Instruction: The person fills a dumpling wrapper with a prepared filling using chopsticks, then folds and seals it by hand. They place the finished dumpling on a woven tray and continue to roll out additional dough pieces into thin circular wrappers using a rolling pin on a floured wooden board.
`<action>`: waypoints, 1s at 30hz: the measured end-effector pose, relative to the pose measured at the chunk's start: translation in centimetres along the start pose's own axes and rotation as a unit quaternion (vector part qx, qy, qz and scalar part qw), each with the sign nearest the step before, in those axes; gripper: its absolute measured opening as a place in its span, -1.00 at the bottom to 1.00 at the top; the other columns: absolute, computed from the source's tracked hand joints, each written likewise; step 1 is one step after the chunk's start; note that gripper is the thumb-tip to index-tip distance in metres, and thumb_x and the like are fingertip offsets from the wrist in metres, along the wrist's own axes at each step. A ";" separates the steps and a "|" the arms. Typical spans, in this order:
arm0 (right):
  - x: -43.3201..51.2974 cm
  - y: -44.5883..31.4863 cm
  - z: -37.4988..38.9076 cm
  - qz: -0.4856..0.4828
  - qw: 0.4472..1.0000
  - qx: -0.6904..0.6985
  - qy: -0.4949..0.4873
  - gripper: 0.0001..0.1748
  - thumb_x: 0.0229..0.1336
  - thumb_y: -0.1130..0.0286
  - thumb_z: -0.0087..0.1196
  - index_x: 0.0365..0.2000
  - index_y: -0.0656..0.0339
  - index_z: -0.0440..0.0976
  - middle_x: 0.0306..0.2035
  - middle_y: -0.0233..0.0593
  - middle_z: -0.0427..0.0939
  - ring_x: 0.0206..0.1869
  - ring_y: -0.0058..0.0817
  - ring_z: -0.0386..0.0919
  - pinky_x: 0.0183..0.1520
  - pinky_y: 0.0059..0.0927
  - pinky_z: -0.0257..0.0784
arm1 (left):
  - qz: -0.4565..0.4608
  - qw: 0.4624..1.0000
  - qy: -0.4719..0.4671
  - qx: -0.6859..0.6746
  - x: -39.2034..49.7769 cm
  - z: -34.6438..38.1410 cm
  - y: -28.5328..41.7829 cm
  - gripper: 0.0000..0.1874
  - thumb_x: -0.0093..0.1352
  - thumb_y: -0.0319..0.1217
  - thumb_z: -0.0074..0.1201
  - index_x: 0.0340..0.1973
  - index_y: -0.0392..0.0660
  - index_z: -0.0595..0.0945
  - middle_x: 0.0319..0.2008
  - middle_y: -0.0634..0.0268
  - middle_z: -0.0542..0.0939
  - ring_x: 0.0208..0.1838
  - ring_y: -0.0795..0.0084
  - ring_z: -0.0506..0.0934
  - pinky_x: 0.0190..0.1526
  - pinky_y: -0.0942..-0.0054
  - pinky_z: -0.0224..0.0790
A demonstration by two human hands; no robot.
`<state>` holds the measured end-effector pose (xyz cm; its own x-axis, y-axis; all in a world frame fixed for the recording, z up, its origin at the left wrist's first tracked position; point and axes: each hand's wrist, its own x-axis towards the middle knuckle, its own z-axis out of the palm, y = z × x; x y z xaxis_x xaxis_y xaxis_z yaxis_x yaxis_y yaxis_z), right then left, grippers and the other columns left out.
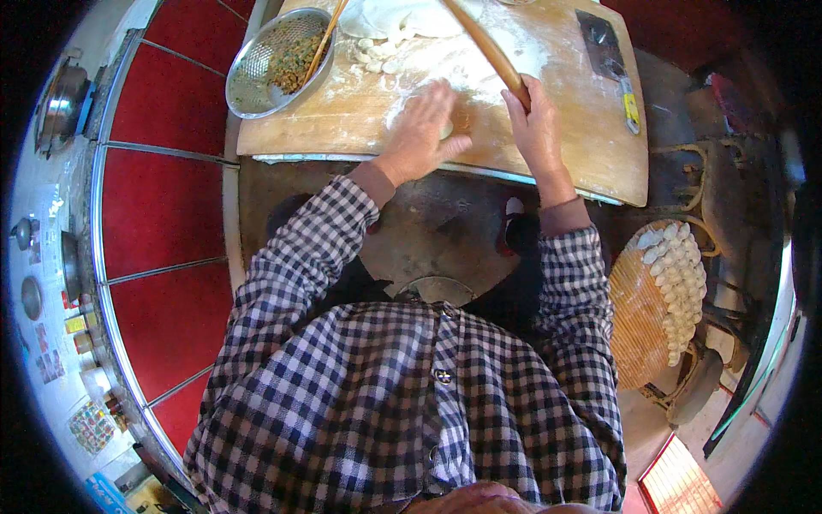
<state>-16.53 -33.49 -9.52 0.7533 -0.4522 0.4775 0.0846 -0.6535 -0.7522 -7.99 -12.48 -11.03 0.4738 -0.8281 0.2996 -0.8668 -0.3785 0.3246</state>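
My left hand lies flat over the near part of a floured wooden board, fingers extended, with a small piece of dough partly showing beside its palm. My right hand grips the near end of a wooden rolling pin, which slants up over the board. Several small dough pieces lie beyond my left hand, near flat dough sheets. At the board's far left, a perforated metal bowl holds chopped filling and a pair of wooden chopsticks.
A dark cleaver-like blade and a yellow utility knife lie at the board's right. Lower right, a round slatted tray bears rows of dumplings above chair frames. Red cabinets stand on the left.
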 end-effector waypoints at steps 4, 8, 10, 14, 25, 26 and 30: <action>-1.5 1.2 -1.3 -0.048 0.984 -0.127 -0.114 -0.63 0.14 0.44 0.24 -0.01 0.19 0.52 -0.15 -0.04 0.61 -0.11 0.04 0.59 -0.10 -0.07 0.51 | -0.091 0.968 0.224 -0.071 -1.7 -1.7 -2.1 -0.31 0.47 -0.28 0.12 0.37 -0.41 0.26 0.46 -0.27 0.16 0.55 -0.18 0.07 0.50 0.05 -0.04; -3.2 1.2 -1.3 -0.118 0.966 -0.166 -0.162 -0.62 0.09 0.40 0.27 -0.03 0.18 0.55 -0.18 -0.11 0.60 -0.12 -0.06 0.59 -0.06 -0.12 0.52 | -0.056 0.974 0.221 0.007 -3.3 -3.3 -2.9 -0.32 0.48 -0.24 0.10 0.38 -0.35 0.27 0.46 -0.17 0.20 0.54 -0.16 0.09 0.48 -0.01 -0.04; -4.1 0.0 -1.3 -0.148 0.963 -0.160 -0.161 -0.60 0.08 0.39 0.28 -0.04 0.21 0.55 -0.19 -0.13 0.60 -0.10 -0.11 0.59 -0.03 -0.15 0.52 | -0.050 0.983 0.171 0.039 -3.4 -3.8 -3.0 -0.33 0.49 -0.22 0.07 0.39 -0.34 0.27 0.48 -0.10 0.19 0.55 -0.14 0.08 0.49 -0.02 -0.06; -4.8 -1.6 0.5 -0.177 0.951 -0.164 -0.193 -0.63 0.14 0.34 0.24 -0.03 0.21 0.55 -0.14 -0.12 0.58 -0.04 -0.17 0.57 0.02 -0.20 0.49 | -0.047 0.995 0.035 0.087 -1.8 -3.1 -3.8 -0.29 0.55 -0.01 -0.10 0.42 -0.29 0.26 0.51 0.00 0.19 0.59 -0.06 0.03 0.53 0.00 -0.14; -3.7 -1.1 1.3 -0.177 0.927 -0.289 -0.161 -0.47 0.27 0.21 0.13 0.18 0.23 0.41 0.21 -0.14 0.48 0.32 -0.17 0.37 0.34 -0.04 0.22 | -0.065 0.984 -0.047 0.158 3.7 -1.7 -4.6 -0.23 0.54 0.08 -0.16 0.45 -0.25 0.23 0.50 -0.01 0.20 0.59 -0.03 0.03 0.54 -0.04 -0.19; -4.0 -1.1 1.0 -0.171 0.925 -0.293 -0.169 -0.46 0.26 0.22 0.13 0.19 0.24 0.40 0.22 -0.12 0.47 0.33 -0.16 0.36 0.35 -0.05 0.21 | -0.055 0.984 -0.041 0.161 3.2 -1.9 -4.2 -0.21 0.53 0.09 -0.15 0.45 -0.25 0.23 0.50 -0.02 0.19 0.59 -0.05 0.03 0.54 -0.05 -0.19; -5.8 -1.7 0.2 -0.163 0.928 -0.275 -0.192 -0.40 0.24 0.21 0.16 0.21 0.30 0.36 0.21 -0.05 0.47 0.31 -0.14 0.37 0.35 -0.05 0.22 | -0.027 0.990 -0.024 0.135 -1.6 -1.8 -2.7 -0.17 0.51 0.14 -0.13 0.44 -0.26 0.23 0.50 -0.04 0.19 0.57 -0.09 0.05 0.53 -0.07 -0.17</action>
<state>-20.90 -29.59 -11.08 0.9322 0.0052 0.3619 0.0829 -0.9764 -0.1995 -6.11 -9.41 -10.81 0.5185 -0.8198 0.2432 -0.8533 -0.5143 0.0856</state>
